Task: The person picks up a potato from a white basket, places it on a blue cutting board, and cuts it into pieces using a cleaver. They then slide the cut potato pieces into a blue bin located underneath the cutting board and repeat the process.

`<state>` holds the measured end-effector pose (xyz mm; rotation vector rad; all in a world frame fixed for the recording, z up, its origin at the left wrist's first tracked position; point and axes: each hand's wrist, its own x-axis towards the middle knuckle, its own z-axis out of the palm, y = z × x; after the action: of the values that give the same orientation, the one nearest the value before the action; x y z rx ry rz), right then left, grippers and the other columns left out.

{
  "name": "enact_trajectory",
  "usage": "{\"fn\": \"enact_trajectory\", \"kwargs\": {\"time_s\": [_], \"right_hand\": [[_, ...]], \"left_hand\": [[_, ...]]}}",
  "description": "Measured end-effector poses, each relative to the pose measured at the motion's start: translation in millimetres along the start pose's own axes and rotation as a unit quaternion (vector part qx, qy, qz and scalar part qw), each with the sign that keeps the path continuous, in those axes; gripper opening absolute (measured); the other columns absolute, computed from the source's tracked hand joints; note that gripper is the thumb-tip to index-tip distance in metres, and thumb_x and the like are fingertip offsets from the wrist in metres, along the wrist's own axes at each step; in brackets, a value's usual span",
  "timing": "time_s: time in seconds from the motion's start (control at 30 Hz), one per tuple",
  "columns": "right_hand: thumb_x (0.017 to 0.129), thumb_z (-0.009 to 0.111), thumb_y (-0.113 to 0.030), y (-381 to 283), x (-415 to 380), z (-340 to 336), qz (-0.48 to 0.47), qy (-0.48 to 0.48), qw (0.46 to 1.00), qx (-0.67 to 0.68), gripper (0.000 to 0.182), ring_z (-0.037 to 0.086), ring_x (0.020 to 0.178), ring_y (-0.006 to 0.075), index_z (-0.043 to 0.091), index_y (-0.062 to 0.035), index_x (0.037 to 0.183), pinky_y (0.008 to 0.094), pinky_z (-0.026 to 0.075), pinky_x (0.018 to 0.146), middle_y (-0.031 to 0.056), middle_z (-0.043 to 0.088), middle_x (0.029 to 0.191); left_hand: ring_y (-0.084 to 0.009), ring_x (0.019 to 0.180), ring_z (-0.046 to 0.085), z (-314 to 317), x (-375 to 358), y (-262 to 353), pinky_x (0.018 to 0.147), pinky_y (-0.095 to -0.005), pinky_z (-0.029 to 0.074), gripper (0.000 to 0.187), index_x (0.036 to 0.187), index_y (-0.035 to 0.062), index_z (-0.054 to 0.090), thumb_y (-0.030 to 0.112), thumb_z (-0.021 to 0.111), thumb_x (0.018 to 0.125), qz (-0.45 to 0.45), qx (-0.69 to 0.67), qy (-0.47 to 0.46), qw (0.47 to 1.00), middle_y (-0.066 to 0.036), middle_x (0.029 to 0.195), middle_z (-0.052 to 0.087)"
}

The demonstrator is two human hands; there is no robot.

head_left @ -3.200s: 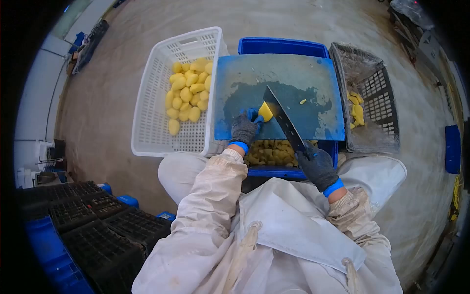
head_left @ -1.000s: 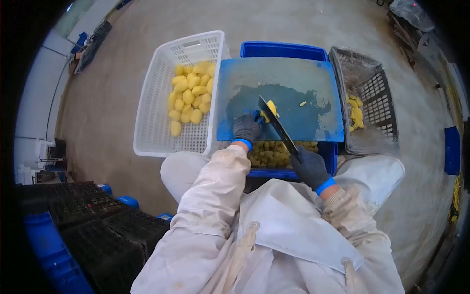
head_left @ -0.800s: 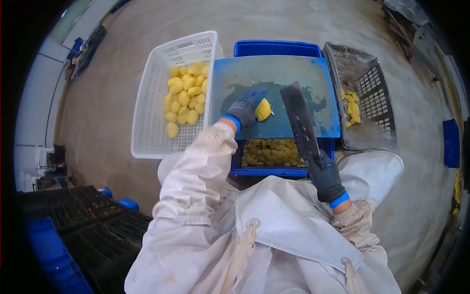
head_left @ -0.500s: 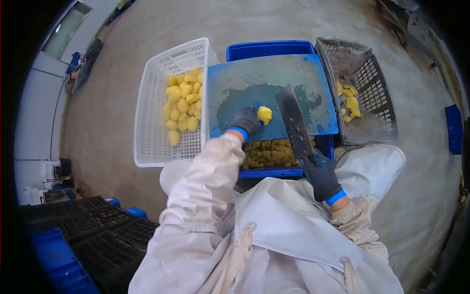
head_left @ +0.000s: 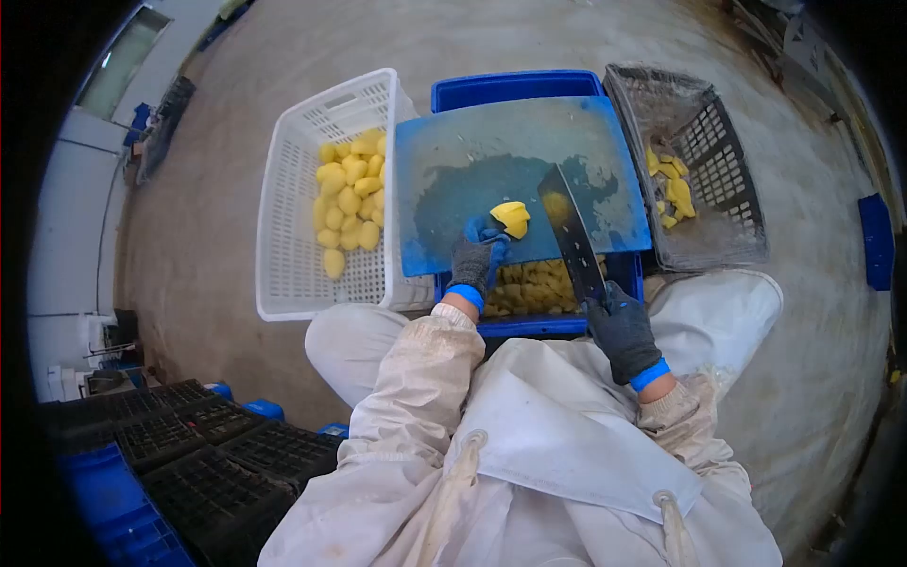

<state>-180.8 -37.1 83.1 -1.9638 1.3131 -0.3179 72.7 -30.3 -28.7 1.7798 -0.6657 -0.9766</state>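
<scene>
A peeled yellow potato (head_left: pixel 511 218) with flat cut faces is at the wet blue cutting board (head_left: pixel 595 132). My left hand (head_left: pixel 479 255), in a dark glove with blue fingertips, has its curled fingers at the potato's lower left side, gripping it there. Wrapped round the handle of a broad-bladed cleaver (head_left: pixel 573 231) is my gloved right hand (head_left: pixel 620 333). The blade points up and away over the board, just right of the potato and apart from it. Under the board's near edge, a blue crate (head_left: pixel 539 327) holds many cut potato pieces (head_left: pixel 529 286).
Left of the board stands a white perforated crate (head_left: pixel 274 236) with whole peeled potatoes (head_left: pixel 350 203). A dark crate (head_left: pixel 727 161) lined with clear plastic, holding yellow pieces (head_left: pixel 678 194), stands on the right. Black crates (head_left: pixel 208 454) are stacked at lower left.
My left hand has drawn back toward me, and the potato shows turned, with more of its cut faces visible. The cleaver stays nearly where it was, beside the potato.
</scene>
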Motion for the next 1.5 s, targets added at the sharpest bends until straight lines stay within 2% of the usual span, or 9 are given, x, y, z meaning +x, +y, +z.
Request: {"fn": "enact_trajectory", "kwargs": {"time_s": [0.07,0.2,0.4,0.5,0.67,0.97,1.1,1.17,1.5], "right_hand": [[0.084,0.055,-0.026,1.9,-3.2,-1.7,0.009,-0.001,1.000,-0.012,0.021,0.060,0.068,0.0370,0.057,-0.0057,0.088,0.0466,0.046,0.062,0.0169,0.061,0.069],[0.084,0.056,-0.026,2.1,-9.0,-6.3,0.017,-0.013,0.999,0.043,0.021,0.059,0.067,0.0369,0.057,-0.0053,0.088,0.0452,0.046,0.060,0.0169,0.060,0.068],[0.084,0.057,-0.026,13.4,-12.3,-11.7,0.020,0.010,0.999,0.036,0.020,0.059,0.066,0.0382,0.056,-0.0064,0.087,0.0459,0.046,0.058,0.0168,0.060,0.067],[0.085,0.056,-0.027,19.9,-14.4,-18.6,0.006,-0.007,1.000,-0.002,0.021,0.058,0.066,0.0392,0.056,-0.0070,0.086,0.0469,0.046,0.058,0.0174,0.059,0.066],[0.086,0.054,-0.030,26.4,-20.3,-22.2,0.004,-0.027,0.999,-0.028,0.022,0.058,0.067,0.0401,0.054,-0.0075,0.084,0.0485,0.045,0.058,0.0183,0.059,0.067],[0.086,0.056,-0.029,15.9,-26.8,-26.6,0.053,-0.055,0.997,0.007,0.022,0.059,0.067,0.0380,0.055,-0.0077,0.083,0.0475,0.045,0.058,0.0171,0.060,0.066],[0.084,0.057,-0.028,7.9,-20.2,-20.0,0.010,-0.025,0.999,0.039,0.021,0.060,0.064,0.0363,0.056,-0.0073,0.086,0.0463,0.045,0.057,0.0154,0.060,0.065],[0.084,0.057,-0.028,-0.1,-13.9,-15.4,0.011,-0.037,0.998,0.058,0.021,0.060,0.063,0.0358,0.056,-0.0073,0.086,0.0459,0.045,0.057,0.0147,0.060,0.064],[0.081,0.055,-0.021,-5.7,5.2,14.3,-0.124,0.005,0.987,-0.103,0.015,0.059,0.058,0.0340,0.054,-0.0066,0.086,0.0455,0.045,0.052,0.0146,0.059,0.061]], "left_hand": [[-0.0167,0.081,0.061,13.4,-15.4,14.8,0.069,-0.0257,0.052,0.043,0.122,0.0024,0.047,0.003,0.058,0.080,-0.036,-0.254,-0.071,0.964,-0.007,0.096,0.060],[-0.0168,0.084,0.060,47.8,-44.7,28.4,0.071,-0.0261,0.052,0.039,0.120,0.0018,0.046,0.003,0.056,0.082,0.045,-0.297,-0.038,0.953,-0.007,0.097,0.059],[-0.0183,0.089,0.060,52.8,-58.5,26.9,0.075,-0.0277,0.053,0.040,0.119,0.0017,0.046,0.011,0.061,0.083,-0.114,-0.372,-0.068,0.919,-0.010,0.101,0.057],[-0.0189,0.089,0.060,53.6,-53.5,36.5,0.077,-0.0298,0.053,0.040,0.117,0.0006,0.047,0.017,0.062,0.085,-0.162,-0.276,-0.042,0.947,-0.010,0.101,0.057],[-0.0334,0.087,0.061,50.8,-36.1,34.3,0.076,-0.0409,0.049,0.026,0.103,0.0038,0.059,0.022,0.061,0.084,0.130,0.269,0.021,0.954,-0.017,0.094,0.062],[-0.0397,0.088,0.056,39.9,-50.6,25.5,0.080,-0.0480,0.044,0.040,0.120,0.0120,0.052,0.026,0.058,0.083,0.315,0.284,-0.157,0.892,-0.020,0.104,0.057],[-0.0398,0.092,0.055,8.7,-51.8,39.2,0.083,-0.0467,0.044,0.047,0.126,0.0115,0.048,0.024,0.059,0.083,0.315,0.327,-0.104,0.885,-0.021,0.107,0.056],[-0.0394,0.098,0.053,-0.5,-36.2,41.6,0.086,-0.0449,0.044,0.050,0.126,0.0078,0.047,0.023,0.062,0.081,0.252,0.283,0.058,0.924,-0.021,0.109,0.054],[-0.0362,0.100,0.052,-0.5,-3.0,28.8,0.088,-0.0421,0.044,0.049,0.121,0.0039,0.051,0.023,0.066,0.078,0.247,0.322,0.042,0.913,-0.020,0.107,0.054]]}}
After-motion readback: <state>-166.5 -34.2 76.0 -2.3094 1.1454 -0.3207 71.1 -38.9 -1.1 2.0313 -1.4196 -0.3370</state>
